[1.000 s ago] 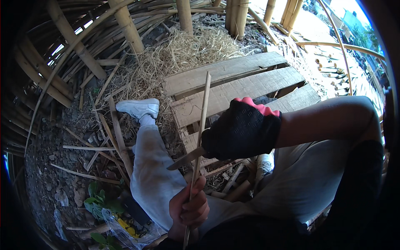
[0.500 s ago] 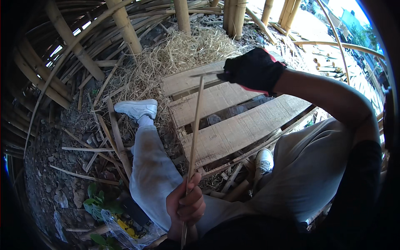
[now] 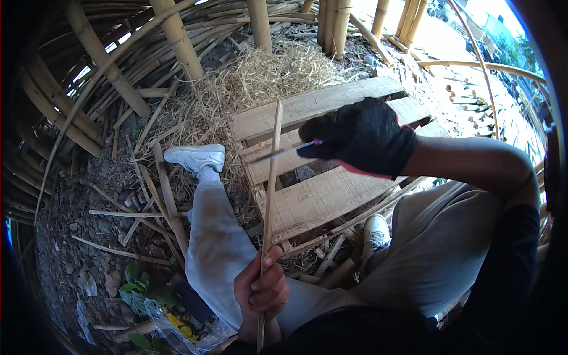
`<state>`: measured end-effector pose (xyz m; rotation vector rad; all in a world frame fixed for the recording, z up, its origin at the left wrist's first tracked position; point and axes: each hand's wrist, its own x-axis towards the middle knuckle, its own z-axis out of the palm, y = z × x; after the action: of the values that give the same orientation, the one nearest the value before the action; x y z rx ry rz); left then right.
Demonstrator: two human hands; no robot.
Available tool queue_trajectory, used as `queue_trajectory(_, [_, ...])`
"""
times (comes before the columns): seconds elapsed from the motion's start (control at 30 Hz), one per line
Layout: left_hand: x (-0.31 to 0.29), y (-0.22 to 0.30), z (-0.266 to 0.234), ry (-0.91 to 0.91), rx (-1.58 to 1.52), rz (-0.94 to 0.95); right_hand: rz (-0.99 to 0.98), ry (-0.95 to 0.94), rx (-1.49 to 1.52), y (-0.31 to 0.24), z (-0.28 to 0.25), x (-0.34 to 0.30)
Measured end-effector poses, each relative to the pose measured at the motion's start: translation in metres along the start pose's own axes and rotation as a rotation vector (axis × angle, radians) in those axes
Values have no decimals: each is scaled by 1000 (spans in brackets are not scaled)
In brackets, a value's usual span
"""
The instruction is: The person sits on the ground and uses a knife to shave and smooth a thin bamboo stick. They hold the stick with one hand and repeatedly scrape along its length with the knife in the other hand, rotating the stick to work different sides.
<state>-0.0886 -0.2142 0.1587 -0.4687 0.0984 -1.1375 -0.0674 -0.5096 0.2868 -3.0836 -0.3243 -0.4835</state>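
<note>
My bare left hand (image 3: 264, 286) is wrapped round the lower part of a thin bamboo strip (image 3: 273, 177), which stands slanting up over the pallet. In a black glove with pink edging, my right hand (image 3: 361, 139) is closed on a knife (image 3: 284, 152). Most of the knife's handle is hidden in the fist, and its narrow blade points left, crossing the strip at about its upper third. The slatted wooden pallet (image 3: 331, 198) lies below both hands, between my legs.
Pale shavings (image 3: 260, 77) are heaped beyond the pallet. Bamboo posts (image 3: 177, 41) and long poles stand and lie at the back left. Loose bamboo pieces (image 3: 168, 201) lie by my left shoe (image 3: 198, 157). A clear plastic bag (image 3: 183, 328) sits near a green plant (image 3: 135, 287).
My right hand has come down and nearer with the knife, from the strip's top end to lower along it. The strip's top has shifted slightly left; my left hand keeps its hold.
</note>
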Motion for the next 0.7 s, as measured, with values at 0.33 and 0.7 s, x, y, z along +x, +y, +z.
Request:
queue_trajectory(0.33, [6,-8,-11,-11,-44,-122,-363,-16,155,-9,32,-16])
queue_trajectory(0.7, [7,-3,-15,52,43,-78,-137,-108,196,5,29,4])
